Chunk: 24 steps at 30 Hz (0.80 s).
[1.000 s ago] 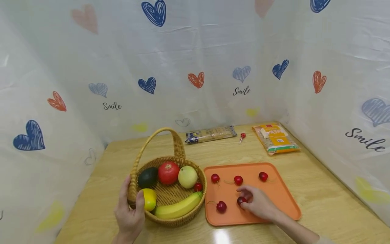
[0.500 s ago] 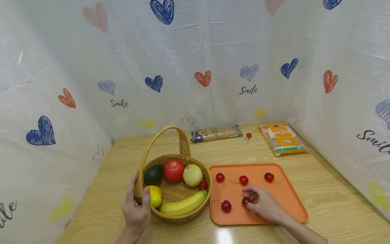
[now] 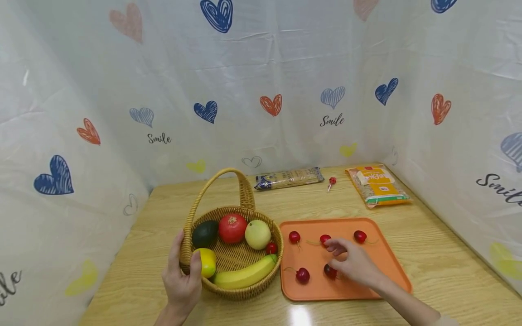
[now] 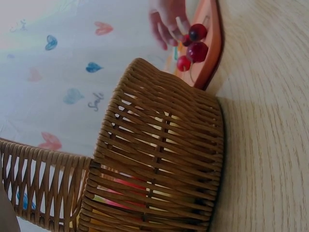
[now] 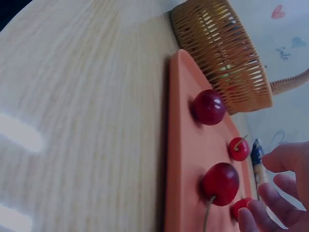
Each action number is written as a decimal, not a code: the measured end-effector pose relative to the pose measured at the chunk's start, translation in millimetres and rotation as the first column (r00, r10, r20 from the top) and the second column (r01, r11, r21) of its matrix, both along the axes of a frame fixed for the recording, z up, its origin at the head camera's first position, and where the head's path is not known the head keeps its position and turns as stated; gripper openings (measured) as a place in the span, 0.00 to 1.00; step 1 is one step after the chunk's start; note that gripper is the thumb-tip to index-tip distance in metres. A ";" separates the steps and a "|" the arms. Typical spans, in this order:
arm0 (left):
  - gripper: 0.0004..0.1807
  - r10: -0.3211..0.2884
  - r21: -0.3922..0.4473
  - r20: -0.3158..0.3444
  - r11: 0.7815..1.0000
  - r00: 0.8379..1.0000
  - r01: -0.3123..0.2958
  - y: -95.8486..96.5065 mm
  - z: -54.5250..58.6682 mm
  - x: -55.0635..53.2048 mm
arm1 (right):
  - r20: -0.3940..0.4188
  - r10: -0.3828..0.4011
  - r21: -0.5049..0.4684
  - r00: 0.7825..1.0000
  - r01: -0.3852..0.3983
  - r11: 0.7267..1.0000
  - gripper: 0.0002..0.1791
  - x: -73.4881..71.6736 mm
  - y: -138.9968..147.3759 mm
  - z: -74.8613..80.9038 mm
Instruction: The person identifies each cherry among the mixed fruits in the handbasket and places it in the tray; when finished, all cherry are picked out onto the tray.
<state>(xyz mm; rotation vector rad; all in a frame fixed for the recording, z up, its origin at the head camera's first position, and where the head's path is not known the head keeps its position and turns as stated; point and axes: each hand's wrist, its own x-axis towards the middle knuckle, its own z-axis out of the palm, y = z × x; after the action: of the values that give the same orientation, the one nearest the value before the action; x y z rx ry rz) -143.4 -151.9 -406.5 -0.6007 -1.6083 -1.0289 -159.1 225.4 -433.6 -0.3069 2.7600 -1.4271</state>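
Observation:
My left hand grips the left side of a wicker basket at the foot of its handle. The basket holds a banana, a yellow fruit, a dark green avocado-like fruit, a pomegranate, a pale green round fruit and a cherry. Over the orange tray my right hand hovers with loosely bent, parted fingers and nothing between them. Just below it lies a dark red cherry, apart from the fingers. Several other cherries, such as this one, lie on the tray.
Behind the tray and basket lie a long packet, a red lollipop and an orange-and-clear bag. A heart-printed curtain encloses the wooden table at the back and sides.
My right hand has let go of the dark cherry and lifted slightly away, its fingers spreading. The cherry stays on the tray. My left hand keeps its hold; the head view shifted a little earlier.

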 end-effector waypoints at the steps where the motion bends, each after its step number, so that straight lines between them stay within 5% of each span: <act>1: 0.28 -0.001 0.000 -0.001 1.000 1.000 0.001 0.0 0.2 -0.1 | -0.008 0.002 -0.005 1.000 -0.002 1.000 0.20 -1.3 -1.1 2.2; 24: 0.27 -0.022 -0.006 -0.027 1.000 0.999 0.022 1.6 2.6 -0.8 | -0.070 0.084 -0.149 0.994 -0.094 0.984 0.20 -18.8 -59.3 27.2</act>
<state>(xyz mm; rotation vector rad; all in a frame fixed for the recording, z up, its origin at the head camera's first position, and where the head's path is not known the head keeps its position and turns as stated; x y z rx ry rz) -144.2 -150.3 -403.8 -0.6352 -1.5848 -1.0287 -178.0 166.1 -406.4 -0.4806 2.6513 -1.6363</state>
